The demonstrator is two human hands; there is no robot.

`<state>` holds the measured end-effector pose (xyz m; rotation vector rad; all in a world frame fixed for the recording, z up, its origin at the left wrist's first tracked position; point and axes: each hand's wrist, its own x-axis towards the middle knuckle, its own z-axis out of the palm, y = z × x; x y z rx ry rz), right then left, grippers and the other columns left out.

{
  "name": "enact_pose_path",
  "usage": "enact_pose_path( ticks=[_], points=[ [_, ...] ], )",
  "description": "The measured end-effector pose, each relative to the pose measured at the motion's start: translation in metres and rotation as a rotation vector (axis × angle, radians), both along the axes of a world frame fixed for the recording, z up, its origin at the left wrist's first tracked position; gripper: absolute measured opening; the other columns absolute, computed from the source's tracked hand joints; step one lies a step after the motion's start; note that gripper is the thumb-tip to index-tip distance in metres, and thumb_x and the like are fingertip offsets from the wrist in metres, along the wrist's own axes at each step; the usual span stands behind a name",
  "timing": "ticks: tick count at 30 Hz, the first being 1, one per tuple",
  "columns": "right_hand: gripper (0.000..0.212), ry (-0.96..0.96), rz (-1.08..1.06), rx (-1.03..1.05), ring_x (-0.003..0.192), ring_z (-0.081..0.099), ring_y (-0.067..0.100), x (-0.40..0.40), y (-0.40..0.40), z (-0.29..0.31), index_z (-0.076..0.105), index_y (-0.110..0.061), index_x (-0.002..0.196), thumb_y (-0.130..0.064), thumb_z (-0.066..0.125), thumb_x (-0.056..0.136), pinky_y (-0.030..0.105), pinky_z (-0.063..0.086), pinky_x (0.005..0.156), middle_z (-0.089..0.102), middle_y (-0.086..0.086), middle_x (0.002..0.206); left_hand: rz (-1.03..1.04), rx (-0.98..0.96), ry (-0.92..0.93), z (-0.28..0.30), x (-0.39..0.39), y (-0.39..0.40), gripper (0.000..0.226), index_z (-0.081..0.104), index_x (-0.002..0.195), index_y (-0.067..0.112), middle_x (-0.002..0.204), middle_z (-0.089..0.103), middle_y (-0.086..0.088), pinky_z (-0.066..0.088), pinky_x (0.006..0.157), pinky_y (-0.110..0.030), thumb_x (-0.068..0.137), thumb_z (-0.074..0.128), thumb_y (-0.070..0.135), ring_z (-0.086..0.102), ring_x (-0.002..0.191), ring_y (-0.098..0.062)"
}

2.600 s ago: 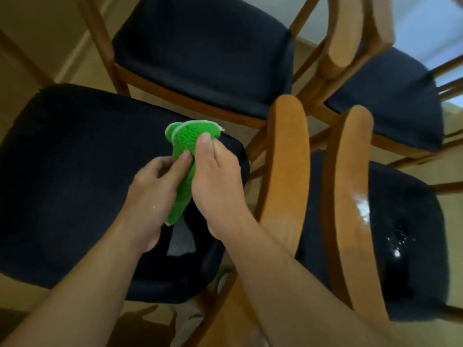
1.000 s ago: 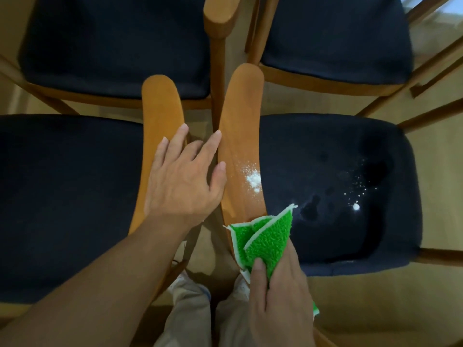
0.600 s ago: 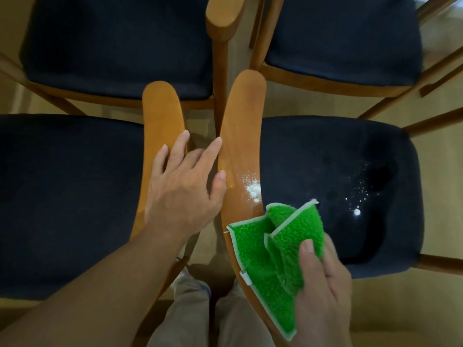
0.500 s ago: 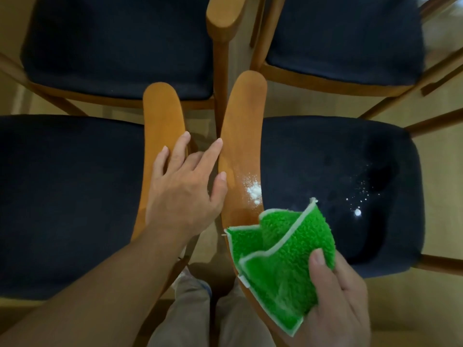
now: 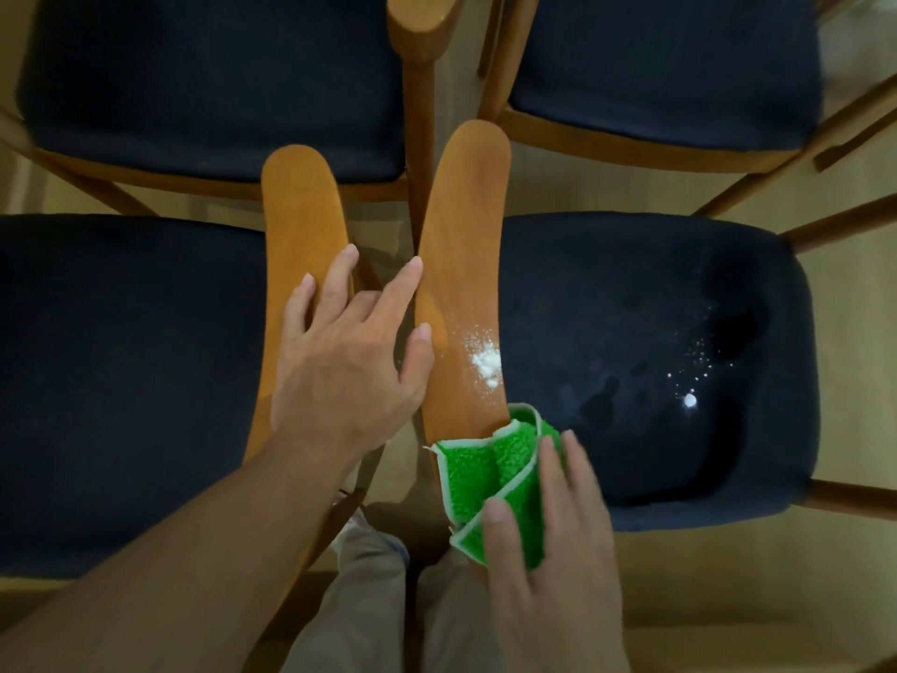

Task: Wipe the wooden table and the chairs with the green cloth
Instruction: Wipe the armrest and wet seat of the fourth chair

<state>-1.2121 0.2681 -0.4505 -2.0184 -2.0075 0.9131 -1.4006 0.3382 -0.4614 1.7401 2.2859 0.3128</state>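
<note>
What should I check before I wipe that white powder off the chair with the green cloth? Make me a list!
1. Cloth in hand: ok. The right hand presses the green cloth onto the chair back.
2. Cloth on the right rail: ok. It lies on the near end of the same rail as the white powder.
3. Path to the powder: ok. Bare wood lies between them.
4. Chairs steadied: ok. The left hand rests across both chair backs.
5. Left fingers out of the way: cannot tell. The thumb is near the powder.
6. Seat also clean: not ok. White specks lie on the dark seat.
</note>
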Motion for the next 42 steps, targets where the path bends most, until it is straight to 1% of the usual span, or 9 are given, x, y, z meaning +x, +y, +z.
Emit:
enact_pose_path(
  ticks=[4, 11, 18, 22, 24, 26, 32, 38, 42],
  points=[
    [0.077, 0.055, 0.024, -0.146, 0.099, 0.048, -0.008, -0.012, 0.013, -0.006, 0.021, -0.034, 0.149, -0.078, 0.017, 0.086, 0.003, 0.036, 0.076, 0.051, -0.018, 0.127, -0.002, 0.004, 0.008, 0.000, 0.000, 0.000, 0.057, 0.036, 0.148, 0.021, 0.118, 0.066, -0.002, 0.018, 0.114, -0.049, 0.095, 0.036, 0.043, 0.026, 0.144, -0.025],
    [0.077, 0.233, 0.084, -0.230, 0.092, 0.060, -0.003, -0.008, 0.050, -0.011, 0.023, -0.037, 0.149, -0.076, 0.026, 0.083, 0.019, 0.051, 0.080, 0.060, -0.019, 0.111, -0.002, 0.013, 0.040, -0.002, 0.001, 0.000, 0.056, 0.037, 0.147, 0.019, 0.112, 0.068, -0.003, 0.020, 0.114, -0.049, 0.096, 0.036, 0.041, 0.027, 0.143, -0.025],
    [0.053, 0.370, -0.123, 0.081, 0.096, 0.058, -0.010, 0.002, 0.021, -0.010, 0.025, -0.040, 0.144, -0.060, 0.028, 0.095, -0.003, 0.040, 0.069, 0.067, -0.004, 0.107, 0.006, 0.000, 0.029, 0.000, 0.001, 0.000, 0.056, 0.035, 0.148, 0.021, 0.113, 0.068, -0.001, 0.018, 0.114, -0.049, 0.096, 0.034, 0.043, 0.026, 0.144, -0.024],
    [0.061, 0.369, 0.017, 0.210, 0.123, 0.053, 0.014, -0.022, 0.052, -0.016, 0.010, -0.028, 0.152, -0.059, 0.019, 0.100, 0.013, 0.044, 0.092, 0.047, 0.015, 0.145, 0.002, 0.006, 0.032, 0.000, 0.001, 0.000, 0.056, 0.037, 0.147, 0.020, 0.111, 0.069, -0.001, 0.020, 0.113, -0.049, 0.096, 0.034, 0.043, 0.027, 0.143, -0.025],
    [0.059, 0.256, 0.181, 0.259, 0.147, 0.019, 0.016, -0.038, 0.075, -0.023, 0.007, -0.024, 0.152, -0.052, 0.020, 0.102, 0.030, 0.032, 0.114, 0.015, -0.001, 0.160, 0.001, 0.007, 0.032, 0.000, 0.001, 0.000, 0.055, 0.037, 0.147, 0.020, 0.111, 0.069, -0.001, 0.021, 0.113, -0.049, 0.097, 0.033, 0.042, 0.028, 0.143, -0.025],
    [0.058, 0.120, 0.312, 0.267, 0.148, 0.001, 0.012, -0.046, 0.090, -0.029, 0.015, -0.019, 0.153, -0.045, 0.023, 0.102, 0.043, 0.025, 0.118, 0.011, -0.004, 0.160, 0.002, 0.004, 0.030, -0.001, 0.001, 0.000, 0.052, 0.038, 0.147, 0.020, 0.110, 0.069, -0.001, 0.021, 0.113, -0.050, 0.098, 0.033, 0.039, 0.029, 0.142, -0.024],
    [0.048, 0.003, 0.445, 0.316, 0.148, 0.016, 0.018, -0.023, 0.060, -0.029, 0.039, -0.018, 0.146, -0.033, 0.033, 0.101, 0.038, 0.029, 0.114, 0.030, 0.000, 0.156, 0.012, -0.011, 0.014, 0.000, 0.000, 0.001, 0.049, 0.037, 0.147, 0.022, 0.106, 0.070, 0.001, 0.022, 0.113, -0.050, 0.100, 0.031, 0.034, 0.028, 0.142, -0.023],
    [0.049, -0.069, 0.562, 0.339, 0.150, 0.008, 0.017, 0.002, 0.027, -0.030, 0.025, -0.020, 0.149, -0.038, 0.011, 0.106, 0.048, 0.029, 0.110, 0.024, -0.005, 0.157, 0.012, -0.041, 0.014, 0.001, 0.001, 0.002, 0.049, 0.037, 0.147, 0.022, 0.108, 0.070, 0.004, 0.021, 0.113, -0.049, 0.100, 0.029, 0.035, 0.028, 0.142, -0.023],
    [0.049, -0.048, 0.540, 0.351, 0.148, 0.015, 0.024, -0.016, 0.050, -0.034, 0.016, -0.013, 0.150, -0.034, 0.017, 0.106, 0.038, 0.023, 0.119, 0.024, 0.004, 0.157, 0.004, -0.061, 0.016, 0.001, 0.000, 0.003, 0.050, 0.035, 0.147, 0.022, 0.118, 0.066, 0.003, 0.022, 0.112, -0.050, 0.099, 0.027, 0.035, 0.028, 0.142, -0.024]
  ],
)
